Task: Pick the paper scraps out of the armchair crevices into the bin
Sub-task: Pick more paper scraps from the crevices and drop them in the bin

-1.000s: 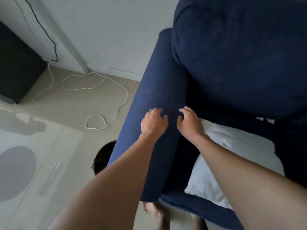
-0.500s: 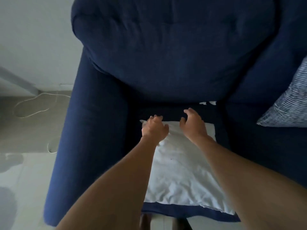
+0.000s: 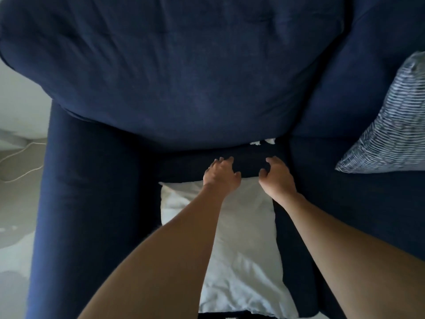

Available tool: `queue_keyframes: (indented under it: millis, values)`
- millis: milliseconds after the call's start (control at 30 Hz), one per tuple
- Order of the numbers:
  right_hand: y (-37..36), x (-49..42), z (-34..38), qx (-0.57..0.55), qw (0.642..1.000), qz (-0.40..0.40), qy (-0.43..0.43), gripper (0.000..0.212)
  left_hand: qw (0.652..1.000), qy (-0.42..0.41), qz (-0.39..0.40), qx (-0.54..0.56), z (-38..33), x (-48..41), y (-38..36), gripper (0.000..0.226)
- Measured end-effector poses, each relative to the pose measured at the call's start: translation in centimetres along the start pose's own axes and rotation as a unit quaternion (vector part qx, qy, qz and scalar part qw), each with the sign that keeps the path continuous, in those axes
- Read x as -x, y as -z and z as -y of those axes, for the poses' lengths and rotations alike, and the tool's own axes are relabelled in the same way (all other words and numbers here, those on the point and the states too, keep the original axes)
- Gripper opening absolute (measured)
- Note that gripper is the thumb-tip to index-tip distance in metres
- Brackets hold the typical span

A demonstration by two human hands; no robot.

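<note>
A dark blue armchair [image 3: 92, 203] fills the view, its thick back cushion [image 3: 184, 77] overhanging the seat. White paper scraps [image 3: 263, 142] poke out of the crevice between back cushion and seat, right of centre. My left hand [image 3: 220, 174] hovers over the seat's back part, fingers curled and apart, holding nothing. My right hand [image 3: 277, 178] is beside it, just below the scraps and apart from them, fingers spread, also empty. The bin is out of view.
A white pillow [image 3: 241, 261] lies on the seat under my forearms. A striped blue-and-white cushion [image 3: 391, 125] leans on the right. A white cable [image 3: 20, 157] trails on the floor left of the armrest.
The view has swung right from the left armrest and floor to the seat. Both hands have moved from the armrest over the pillow toward the back crevice. The bin has left the view.
</note>
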State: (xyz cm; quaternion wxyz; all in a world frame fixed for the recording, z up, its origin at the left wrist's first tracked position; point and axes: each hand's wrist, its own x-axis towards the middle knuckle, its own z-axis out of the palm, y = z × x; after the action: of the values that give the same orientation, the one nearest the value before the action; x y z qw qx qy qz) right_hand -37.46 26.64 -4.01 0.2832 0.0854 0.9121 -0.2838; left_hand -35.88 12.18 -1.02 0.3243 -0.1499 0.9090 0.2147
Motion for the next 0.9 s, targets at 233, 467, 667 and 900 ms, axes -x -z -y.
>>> queue_keyframes:
  millis: [233, 467, 667, 900]
  values:
    - [-1.8, -7.5, -1.9, -0.019, 0.999, -0.002, -0.025, 0.051, 0.999, -0.033, 0.03, -0.019, -0.8, -8.1, -2.5, 0.061]
    - [-2.4, -13.8, -4.7, 0.021, 1.0, 0.021, -0.007, 0.072, 0.993, -0.085, 0.073, -0.022, -3.3, -15.2, -5.9, 0.061]
    - [-3.0, -18.7, -5.6, 0.027, 0.995, 0.093, 0.019, 0.079, 0.99, -0.056, 0.129, 0.003, -4.3, -19.9, -7.3, 0.063]
    - [-6.4, -21.5, -7.1, 0.082, 0.986, 0.14, 0.038, 0.053, 0.989, -0.044, 0.14, 0.0, -3.2, -22.0, -9.4, 0.071]
